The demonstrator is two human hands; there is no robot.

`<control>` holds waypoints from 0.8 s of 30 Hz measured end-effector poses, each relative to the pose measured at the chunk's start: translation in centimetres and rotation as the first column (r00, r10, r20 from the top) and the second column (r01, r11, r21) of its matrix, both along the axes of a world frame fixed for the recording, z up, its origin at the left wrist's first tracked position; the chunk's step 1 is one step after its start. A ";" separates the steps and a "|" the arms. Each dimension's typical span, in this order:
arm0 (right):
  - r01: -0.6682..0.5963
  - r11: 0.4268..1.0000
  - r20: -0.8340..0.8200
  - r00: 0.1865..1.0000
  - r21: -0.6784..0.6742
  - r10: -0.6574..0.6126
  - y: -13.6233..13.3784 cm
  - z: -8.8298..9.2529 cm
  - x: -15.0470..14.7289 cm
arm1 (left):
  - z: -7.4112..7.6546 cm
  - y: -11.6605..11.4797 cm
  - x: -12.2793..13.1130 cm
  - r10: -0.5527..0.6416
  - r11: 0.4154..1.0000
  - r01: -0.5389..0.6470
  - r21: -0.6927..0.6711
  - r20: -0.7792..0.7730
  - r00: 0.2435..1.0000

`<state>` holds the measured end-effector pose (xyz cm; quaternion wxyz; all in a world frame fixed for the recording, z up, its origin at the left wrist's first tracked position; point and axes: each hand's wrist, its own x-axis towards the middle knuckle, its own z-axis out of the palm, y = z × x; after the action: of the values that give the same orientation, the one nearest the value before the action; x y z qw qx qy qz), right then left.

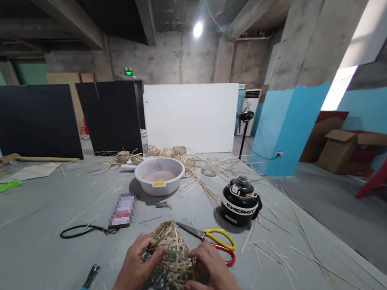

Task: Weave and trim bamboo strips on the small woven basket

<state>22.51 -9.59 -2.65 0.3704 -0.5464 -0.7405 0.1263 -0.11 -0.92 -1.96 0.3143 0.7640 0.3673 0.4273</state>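
Observation:
A small woven bamboo basket with an open lattice rests on the table, held between both hands. My left hand grips its upper left side, thumb on the weave and fingers curled behind. On the lower right side, my right hand has its thumb and fingers around the edge of the weave. Scissors with one yellow and one red handle lie partly open just behind my right hand, blade tips close to the basket. A craft knife or clip with a blue end lies left of my left hand.
Beyond the hands stand a white basin with water and a black jug-like bottle. A phone with a black strap lies at left. Loose bamboo strips litter the right side; more woven pieces sit behind the basin.

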 end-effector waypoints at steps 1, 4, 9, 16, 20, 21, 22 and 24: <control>0.002 1.000 -0.001 1.000 -0.002 -0.002 0.1 -0.2 0.0 | -0.1 0.0 0.1 0.009 1.000 -0.009 -0.012 -0.002 1.000; 0.001 1.000 0.000 1.000 0.001 -0.001 0.2 -0.6 0.0 | -0.1 -0.2 0.4 0.045 0.998 -0.044 -0.054 0.008 0.999; -0.019 1.000 -0.012 1.000 -0.005 0.019 0.4 -1.2 0.1 | 0.4 -0.2 0.6 0.074 0.990 -0.068 -0.122 0.049 0.996; -0.104 0.991 -0.108 0.988 0.082 0.112 0.3 -2.8 -0.1 | -0.3 -0.3 0.4 0.040 0.976 -0.016 -0.215 0.110 0.993; -0.126 0.987 -0.124 0.983 0.100 0.139 -0.2 -2.4 -0.2 | -1.2 -0.2 0.2 0.033 0.983 -0.020 -0.183 0.067 0.997; -0.134 0.987 -0.124 0.982 0.094 0.145 -0.4 -2.2 -0.3 | -1.4 -0.3 0.2 0.089 0.989 -0.083 -0.124 0.045 0.995; -0.132 0.988 -0.126 0.982 0.085 0.142 -0.5 -1.9 -0.3 | -1.5 -0.4 0.1 0.172 0.985 -0.171 -0.024 0.038 0.984; -0.093 0.994 -0.144 0.984 0.062 0.101 -0.7 -1.6 -0.3 | -1.7 -0.7 0.1 0.303 0.919 -0.307 0.248 0.052 0.951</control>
<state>22.19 -10.26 -4.22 0.4323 -0.4884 -0.7400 0.1640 -0.03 -1.61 -3.67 0.1464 0.7285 0.4221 0.5193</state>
